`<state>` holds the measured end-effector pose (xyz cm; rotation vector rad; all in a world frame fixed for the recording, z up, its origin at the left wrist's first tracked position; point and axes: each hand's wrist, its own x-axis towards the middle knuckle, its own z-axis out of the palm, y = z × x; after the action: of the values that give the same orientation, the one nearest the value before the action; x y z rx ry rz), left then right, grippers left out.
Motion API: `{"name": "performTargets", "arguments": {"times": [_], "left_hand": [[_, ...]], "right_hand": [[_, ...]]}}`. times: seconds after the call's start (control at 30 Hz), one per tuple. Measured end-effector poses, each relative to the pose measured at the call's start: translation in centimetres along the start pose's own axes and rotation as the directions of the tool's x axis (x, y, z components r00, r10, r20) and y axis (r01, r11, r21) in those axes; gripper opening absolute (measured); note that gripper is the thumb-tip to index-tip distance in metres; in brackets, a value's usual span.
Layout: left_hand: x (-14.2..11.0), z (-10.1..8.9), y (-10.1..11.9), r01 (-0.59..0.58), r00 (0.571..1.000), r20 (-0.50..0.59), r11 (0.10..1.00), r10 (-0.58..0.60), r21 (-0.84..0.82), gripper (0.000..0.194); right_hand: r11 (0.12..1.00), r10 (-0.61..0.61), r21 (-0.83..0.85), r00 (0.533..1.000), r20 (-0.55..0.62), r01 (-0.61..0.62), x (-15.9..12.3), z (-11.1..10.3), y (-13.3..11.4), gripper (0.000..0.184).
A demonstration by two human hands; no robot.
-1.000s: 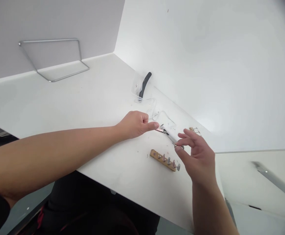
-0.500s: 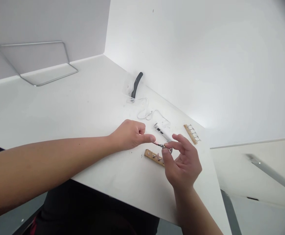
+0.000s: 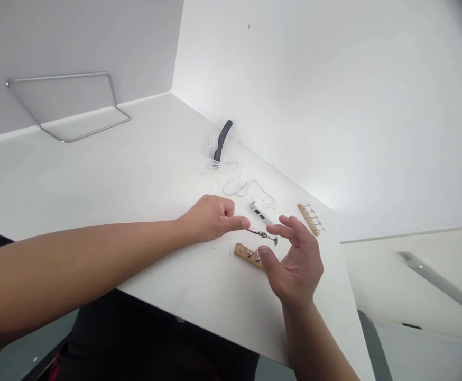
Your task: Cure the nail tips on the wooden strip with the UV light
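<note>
left hand point(image 3: 211, 218) curled, thumb right at the end of a small metal pin point(image 3: 263, 235), can't tell if it's gripping; right hand point(image 3: 296, 262) wide open beside it, near a wooden strip point(image 3: 249, 256); slow fingertips suit a piece this small.

The strip point(image 3: 248, 253) is rough, pale wood — the pin point(image 3: 263, 234) glossy metal (pinkish at its tip, perhaps copper), the table point(image 3: 96, 174) smooth, matt white.
</note>
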<state>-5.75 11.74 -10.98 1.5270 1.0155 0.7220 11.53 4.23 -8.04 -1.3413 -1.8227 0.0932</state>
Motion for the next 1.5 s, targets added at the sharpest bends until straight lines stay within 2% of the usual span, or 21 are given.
{"name": "performTargets", "arguments": {"times": [0.1,0.2,0.27,0.33,0.4,0.47,0.5,0.57,0.67,0.77,0.9,1.07,1.2,1.33,1.5], "left_hand": [[0.1,0.0,0.0,0.004,1.0,-0.029,1.0,-0.004,0.016,0.048],[0.5,-0.2,-0.2,-0.014,0.997,-0.074,0.998,0.018,0.063,0.05],[0.8,-0.5,-0.3,-0.015,0.992,-0.124,0.996,0.026,0.091,0.049],[1.2,-0.8,-0.4,-0.007,0.985,-0.173,0.995,0.024,0.096,0.048],[1.4,-1.0,-0.5,-0.01,0.978,-0.207,0.996,0.029,0.089,0.046],[1.6,-1.1,-0.4,-0.015,0.973,-0.228,0.996,0.035,0.086,0.044],[1.7,-1.1,-0.4,-0.014,0.972,-0.234,0.996,0.034,0.087,0.044],[1.7,-1.1,-0.4,0.0,0.971,-0.24,0.996,0.023,0.094,0.044],[1.7,-1.1,-0.4,0.025,0.97,-0.244,0.994,0.002,0.11,0.045],[1.7,-1.0,-0.4,0.042,0.969,-0.246,0.992,-0.012,0.117,0.044],[1.8,-1.0,-0.5,0.07,0.965,-0.261,0.99,-0.037,0.119,0.041],[1.7,-1.0,-0.9,0.088,0.959,-0.28,0.981,-0.037,0.172,0.04],[1.9,-0.5,-0.9,0.096,0.952,-0.307,0.964,-0.016,0.248,0.036],[2.5,0.7,-0.4,0.061,0.945,-0.325,0.952,0.042,0.301,0.037],[3.7,1.6,-0.5,0.061,0.938,-0.338,0.921,0.08,0.386,0.037]], "right_hand": [[0.998,-0.051,0.033,0.999,0.007,0.051,0.0,-0.5,0.7,0.058],[0.994,-0.113,-0.013,0.993,-0.026,0.113,0.7,-1.3,2.6,0.058],[0.991,-0.051,-0.124,0.997,-0.051,0.044,1.6,-1.8,4.5,0.055],[0.966,0.096,-0.245,0.995,0.033,-0.085,2.6,-2.1,6.6,0.05],[0.912,0.244,-0.382,0.945,0.216,-0.148,3.5,-2.1,8.4,0.048],[0.855,0.343,-0.505,0.856,0.386,-0.114,4.0,-1.8,9.5,0.045],[0.834,0.367,-0.545,0.819,0.441,-0.081,4.1,-1.6,9.9,0.043],[0.806,0.383,-0.592,0.786,0.486,-0.027,4.2,-1.1,10.2,0.038],[0.79,0.371,-0.613,0.803,0.467,-0.008,3.8,-0.4,10.3,0.033],[0.808,0.351,-0.588,0.836,0.421,-0.043,3.3,-0.3,10.4,0.032],[0.846,0.372,-0.501,0.875,0.311,-0.182,2.5,-1.5,10.7,0.031],[0.891,0.412,-0.31,0.877,0.25,-0.33,1.0,-3.2,11.2,0.019],[0.925,0.367,-0.207,0.894,0.258,-0.32,0.5,-2.9,11.3,0.015],[0.945,0.31,-0.201,0.903,0.297,-0.258,0.7,-2.3,11.3,0.018],[0.949,0.301,-0.192,0.906,0.297,-0.252,1.1,-2.3,11.6,0.023]]}}
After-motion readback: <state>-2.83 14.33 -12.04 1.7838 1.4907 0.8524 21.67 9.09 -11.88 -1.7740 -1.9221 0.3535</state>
